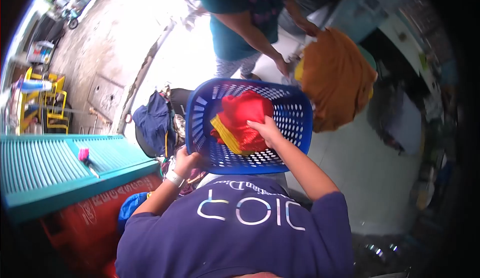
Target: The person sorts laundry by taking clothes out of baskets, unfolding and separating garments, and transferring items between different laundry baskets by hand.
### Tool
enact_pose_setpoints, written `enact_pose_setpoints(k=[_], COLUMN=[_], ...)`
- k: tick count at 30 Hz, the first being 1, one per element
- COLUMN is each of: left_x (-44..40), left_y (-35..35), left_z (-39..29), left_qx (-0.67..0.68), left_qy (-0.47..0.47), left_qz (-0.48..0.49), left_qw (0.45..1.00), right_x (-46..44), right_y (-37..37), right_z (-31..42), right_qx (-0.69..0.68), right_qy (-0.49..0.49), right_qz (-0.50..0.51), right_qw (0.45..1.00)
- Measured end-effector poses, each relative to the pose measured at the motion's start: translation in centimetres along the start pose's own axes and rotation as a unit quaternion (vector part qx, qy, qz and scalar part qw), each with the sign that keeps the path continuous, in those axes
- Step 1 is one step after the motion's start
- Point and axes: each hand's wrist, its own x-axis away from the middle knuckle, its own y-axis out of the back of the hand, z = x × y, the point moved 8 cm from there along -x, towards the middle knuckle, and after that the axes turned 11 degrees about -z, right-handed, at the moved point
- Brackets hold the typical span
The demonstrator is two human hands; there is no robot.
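A blue plastic laundry basket (300, 164) is in front of my body, with a bundled red and yellow cloth (245, 113) inside it. My left hand (186, 162) grips the basket's near left rim, its fingers wrapped round the edge. Reaching over the near right side, my right hand (267, 130) is closed on the red cloth, thumb on top and the other fingers partly hidden by the fabric. The basket's floor under the cloth is hidden.
Opposite me a person (245, 23) in a dark teal shirt holds a large orange-brown cloth (336, 78) beside the basket. Dark clothes (156, 120) are piled at left. A teal louvred panel (45, 160) and a red crate (95, 213) stand close on my left.
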Motion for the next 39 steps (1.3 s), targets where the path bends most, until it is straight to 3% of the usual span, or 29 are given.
enact_pose_setpoints(k=[2,4,6,8,11,14,17,20,22,26,34,39], left_x=[-1.0,-1.3,-3.5,-1.1,-1.7,1.2,2.1,7.6,10.2,13.0,16.5,16.7], left_y=[0.7,1.1,1.7,0.3,-0.5,-1.7,-2.0,-3.4,-4.0,-4.6,-4.5,-4.0], left_z=[0.9,1.4,4.9,3.2,6.1,5.9,9.8,8.6,10.1,14.7,15.3,17.3], left_qx=[-0.016,0.007,-0.053,-0.081,-0.104,-0.122,-0.086,-0.091,-0.043,0.014,0.083,0.107], left_qy=[-0.054,-0.047,-0.068,-0.044,-0.017,0.013,-0.015,-0.02,-0.012,-0.01,-0.048,-0.036], left_qz=[-0.007,-0.043,-0.083,-0.118,-0.151,-0.163,-0.187,-0.239,-0.25,-0.291,-0.341,-0.342], left_qw=[0.998,0.998,0.993,0.989,0.983,0.979,0.978,0.967,0.967,0.957,0.935,0.933], right_x=[3.5,5.3,7.1,9.1,12.3,13.4,14.2,15.6,16.6,16.0,17.2,16.8], right_y=[-0.7,-0.6,0.6,2.5,6.7,13.9,17.6,18.5,18.0,16.6,10.2,7.8], right_z=[4.2,6.7,9.8,13.8,21.2,26.6,31.1,34.5,35.7,34.2,25.4,18.7], right_qx=[-0.048,-0.034,-0.024,-0.024,-0.054,-0.087,-0.146,-0.149,-0.082,-0.036,0.001,0.029], right_qy=[-0.033,-0.013,0.02,0.037,0.099,0.135,0.11,0.155,0.222,0.204,0.134,0.037], right_qz=[0.059,0.072,0.087,0.071,0.062,-0.011,0.038,0.065,0.079,0.118,0.195,0.2], right_qw=[0.997,0.997,0.996,0.997,0.992,0.987,0.982,0.974,0.968,0.971,0.972,0.979])
